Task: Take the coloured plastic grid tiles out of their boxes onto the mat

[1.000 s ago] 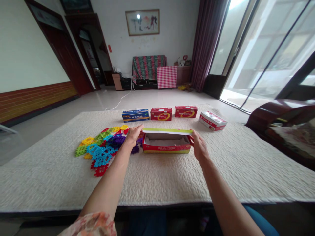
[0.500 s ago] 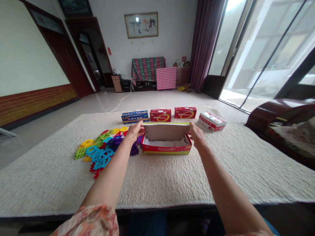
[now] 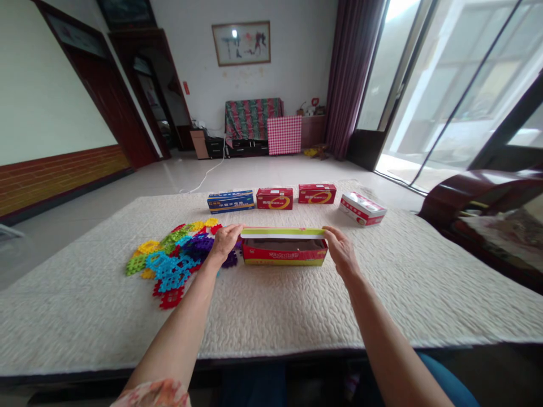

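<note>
A red and yellow-green cardboard box (image 3: 284, 255) sits on the quilted cover in front of me, its hinged lid (image 3: 282, 233) tilted forward over the opening. A dark gap still shows between the lid's front flap and the box front. My left hand (image 3: 227, 240) pinches the lid's left end, and my right hand (image 3: 338, 246) grips its right end. Left of the box lies a heap of colourful plastic interlocking pieces (image 3: 172, 268) in blue, purple, green, yellow and red, partly behind my left hand and forearm.
Behind the box stand a blue box (image 3: 231, 202), a red box (image 3: 275, 199) and another red box (image 3: 317, 194). A white-and-red box (image 3: 362, 208) lies at the right. The cream quilted cover (image 3: 280, 316) ends at a dark front edge near me.
Both hands have brought the lid down and toward me, from standing upright to partly covering the box. The white lining inside is now hidden.
</note>
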{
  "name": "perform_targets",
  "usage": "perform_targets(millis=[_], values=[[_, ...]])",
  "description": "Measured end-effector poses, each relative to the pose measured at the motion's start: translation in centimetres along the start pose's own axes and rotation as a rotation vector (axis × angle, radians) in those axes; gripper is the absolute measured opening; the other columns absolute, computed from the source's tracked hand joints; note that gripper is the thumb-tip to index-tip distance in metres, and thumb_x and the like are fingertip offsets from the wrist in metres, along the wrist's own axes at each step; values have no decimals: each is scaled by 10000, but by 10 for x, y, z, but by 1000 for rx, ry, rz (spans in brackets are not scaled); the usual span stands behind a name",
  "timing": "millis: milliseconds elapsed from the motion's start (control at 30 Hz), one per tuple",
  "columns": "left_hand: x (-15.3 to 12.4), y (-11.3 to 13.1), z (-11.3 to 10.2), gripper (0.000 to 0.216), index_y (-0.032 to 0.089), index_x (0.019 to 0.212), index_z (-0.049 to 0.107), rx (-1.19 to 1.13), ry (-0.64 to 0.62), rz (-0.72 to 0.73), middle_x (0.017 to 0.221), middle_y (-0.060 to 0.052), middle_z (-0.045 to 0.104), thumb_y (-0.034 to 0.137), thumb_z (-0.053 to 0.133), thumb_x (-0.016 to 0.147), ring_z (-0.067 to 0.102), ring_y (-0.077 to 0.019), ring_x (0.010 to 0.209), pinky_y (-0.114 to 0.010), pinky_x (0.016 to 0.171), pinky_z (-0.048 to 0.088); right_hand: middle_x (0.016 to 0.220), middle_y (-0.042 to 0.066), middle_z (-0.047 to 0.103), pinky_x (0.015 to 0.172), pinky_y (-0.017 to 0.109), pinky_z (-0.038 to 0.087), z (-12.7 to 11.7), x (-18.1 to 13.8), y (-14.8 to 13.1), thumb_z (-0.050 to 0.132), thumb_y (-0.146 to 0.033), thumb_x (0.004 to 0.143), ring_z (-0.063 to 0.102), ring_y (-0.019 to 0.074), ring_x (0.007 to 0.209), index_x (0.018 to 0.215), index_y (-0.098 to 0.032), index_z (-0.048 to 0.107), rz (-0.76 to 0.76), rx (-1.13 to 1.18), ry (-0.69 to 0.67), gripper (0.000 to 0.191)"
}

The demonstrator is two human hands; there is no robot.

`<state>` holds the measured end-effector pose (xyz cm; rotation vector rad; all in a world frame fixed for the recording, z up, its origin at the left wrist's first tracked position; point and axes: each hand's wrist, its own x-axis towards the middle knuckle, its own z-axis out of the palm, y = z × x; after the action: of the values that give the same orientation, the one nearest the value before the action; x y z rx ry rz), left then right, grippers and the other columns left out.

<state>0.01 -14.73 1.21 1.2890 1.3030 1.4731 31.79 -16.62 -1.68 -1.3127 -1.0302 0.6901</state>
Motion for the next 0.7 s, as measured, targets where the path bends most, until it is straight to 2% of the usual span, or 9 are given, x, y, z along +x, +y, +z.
perform_targets(millis=[100, 200, 400, 500, 600, 700], values=[[-8, -9, -3, 69, 218, 712, 739, 116, -8, 106, 901, -49, 735, 265, 700, 680, 622, -240, 1028, -298, 976, 429, 871, 51, 744, 711, 347, 501, -3, -6, 9, 590, -412, 686, 661, 255, 810, 951, -223, 728, 10, -13, -26, 353], [-14, -16, -2, 85, 233, 756, 748, 208, -10, 190, 968, -53, 725, 255, 672, 724, 612, -232, 1047, -301, 1016, 400, 875, 74, 738, 686, 361, 508, -4, -10, 15, 589, -416, 668, 665, 257, 779, 983, -191, 708, 5, -11, -55, 405], [-19, -20, 1, 113, 248, 818, 745, 290, 3, 231, 950, -63, 717, 299, 656, 770, 609, -247, 1002, -333, 1011, 405, 942, 102, 718, 760, 384, 505, -5, -11, 16, 603, -440, 676, 652, 276, 919, 951, -192, 705, -71, -64, -54, 384], [-21, -16, -5, 162, 242, 879, 755, 300, -124, 253, 985, -61, 712, 317, 668, 765, 623, -238, 986, -314, 961, 440, 1024, 104, 702, 774, 380, 508, -8, -12, 14, 618, -461, 688, 644, 273, 963, 966, -208, 710, -105, -122, -39, 387], [-21, -16, -12, 325, 224, 1064, 718, 277, -280, 219, 1072, -69, 694, 308, 675, 753, 649, -223, 928, -308, 850, 499, 1017, 92, 710, 773, 372, 514, -10, -12, 12, 637, -467, 692, 657, 264, 943, 1033, -217, 702, -74, -140, -44, 428], [-17, -21, -15, 413, 197, 1142, 672, 306, -326, 220, 1076, -77, 686, 286, 666, 739, 660, -204, 876, -304, 776, 527, 991, 91, 724, 786, 378, 517, -11, -8, 11, 629, -476, 700, 666, 263, 922, 1076, -195, 692, -64, -154, -69, 474]])
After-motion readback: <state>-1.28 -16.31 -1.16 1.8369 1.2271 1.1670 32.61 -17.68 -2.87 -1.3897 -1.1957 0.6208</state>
